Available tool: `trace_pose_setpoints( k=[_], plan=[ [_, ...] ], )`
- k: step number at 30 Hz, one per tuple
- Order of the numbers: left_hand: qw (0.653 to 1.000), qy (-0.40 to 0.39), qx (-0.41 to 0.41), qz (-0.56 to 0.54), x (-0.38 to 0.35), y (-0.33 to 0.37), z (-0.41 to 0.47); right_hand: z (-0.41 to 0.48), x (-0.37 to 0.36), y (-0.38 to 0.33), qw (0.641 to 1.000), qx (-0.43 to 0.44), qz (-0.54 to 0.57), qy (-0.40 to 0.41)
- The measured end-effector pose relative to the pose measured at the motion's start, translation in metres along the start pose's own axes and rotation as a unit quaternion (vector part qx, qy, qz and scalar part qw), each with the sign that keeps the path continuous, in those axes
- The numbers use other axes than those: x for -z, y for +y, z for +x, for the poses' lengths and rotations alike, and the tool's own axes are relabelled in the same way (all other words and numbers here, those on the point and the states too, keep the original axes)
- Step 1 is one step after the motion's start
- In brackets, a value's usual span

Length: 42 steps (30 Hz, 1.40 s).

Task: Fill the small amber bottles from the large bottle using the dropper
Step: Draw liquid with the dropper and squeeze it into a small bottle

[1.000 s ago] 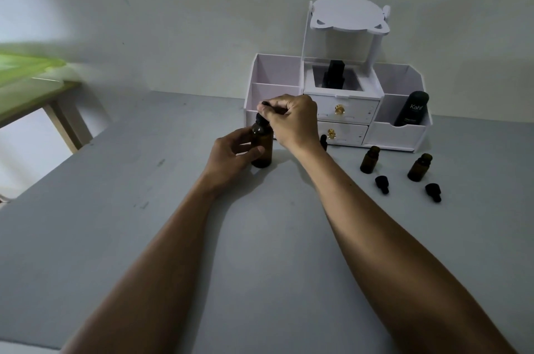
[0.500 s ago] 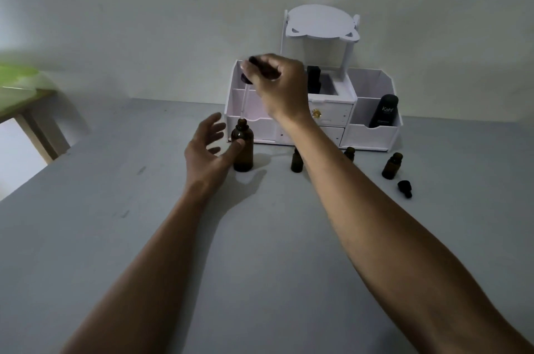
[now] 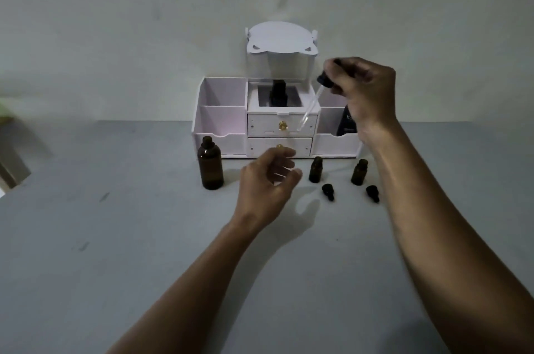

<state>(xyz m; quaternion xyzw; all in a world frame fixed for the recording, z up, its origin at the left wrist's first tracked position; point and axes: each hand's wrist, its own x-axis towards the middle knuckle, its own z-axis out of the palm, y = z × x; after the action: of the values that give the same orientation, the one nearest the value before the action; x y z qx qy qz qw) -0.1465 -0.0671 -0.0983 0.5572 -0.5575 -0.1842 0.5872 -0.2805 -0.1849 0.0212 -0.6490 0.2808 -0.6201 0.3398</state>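
Observation:
The large amber bottle (image 3: pixel 210 164) stands uncapped on the grey table (image 3: pixel 144 238), left of centre. My right hand (image 3: pixel 364 91) holds the dropper (image 3: pixel 313 99) by its black bulb, high above the table, glass tube slanting down-left. Two small amber bottles (image 3: pixel 315 169) (image 3: pixel 359 172) stand uncapped in front of the organizer. Their two black caps (image 3: pixel 328 191) (image 3: pixel 372 193) lie on the table just in front of them. My left hand (image 3: pixel 268 180) hovers with loosely curled fingers, empty, between the large bottle and the nearer small bottle.
A white desk organizer (image 3: pixel 222 125) with two drawers and side bins stands against the wall. A black bottle (image 3: pixel 75 95) sits in its middle well and a dark tube (image 3: pixel 348 122) in the right bin. A wooden table leg (image 3: pixel 11 157) shows at far left.
My right hand has carried the dropper out of the large bottle and to the right. My left hand has let go of the large bottle and moved right toward the small bottles.

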Motion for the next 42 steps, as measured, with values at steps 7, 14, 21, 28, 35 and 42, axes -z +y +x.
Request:
trace_pose_setpoints(
  k=[7,14,21,28,35,42],
  plan=[
    [0.991,-0.062,0.116,0.025,-0.052,-0.02,0.018,-0.001,0.033,0.031,0.997,-0.07,-0.018,-0.005],
    [0.989,-0.053,0.137,0.03,-0.073,-0.037,0.039,0.0,0.046,0.053,0.994,-0.103,-0.032,-0.008],
    [0.99,-0.052,0.126,0.041,-0.079,-0.047,0.046,0.002,0.043,0.071,0.993,-0.104,-0.058,-0.009],
    [0.993,-0.041,0.102,0.051,-0.08,-0.049,0.045,-0.001,0.038,0.075,0.991,-0.085,-0.1,-0.027],
    [0.994,-0.035,0.095,0.051,-0.08,-0.049,0.043,-0.006,0.035,0.067,0.99,-0.041,-0.122,-0.053],
    [0.994,-0.035,0.091,0.048,-0.079,-0.049,0.043,-0.006,0.034,0.07,0.99,-0.02,-0.131,-0.052]
  ],
)
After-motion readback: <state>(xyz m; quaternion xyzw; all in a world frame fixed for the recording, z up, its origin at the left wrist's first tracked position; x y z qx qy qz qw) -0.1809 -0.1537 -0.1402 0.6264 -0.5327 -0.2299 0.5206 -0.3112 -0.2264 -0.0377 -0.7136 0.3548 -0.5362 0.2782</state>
